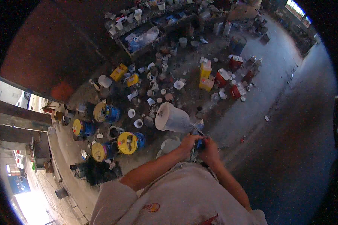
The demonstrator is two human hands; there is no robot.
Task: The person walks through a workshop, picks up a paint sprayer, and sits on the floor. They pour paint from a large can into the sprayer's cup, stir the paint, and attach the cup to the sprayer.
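My left hand [188,144] and my right hand [210,152] are close together in front of my waist. Both are closed around a small dark object with blue on it [199,143], whose kind I cannot make out in the dim light. Just beyond them, slightly left, stands a tall whitish drum [174,117] with a pale beige top. A crumpled translucent plastic sheet or bag [169,145] lies on the floor left of my left hand.
Blue drums with yellow lids [127,143] stand to the left. Pots and paper cups [138,123] litter the floor ahead. Yellow boxes [205,69] and red boxes [222,77] stand farther off, before a cluttered workbench [139,45]. A dark wall [289,165] runs along the right.
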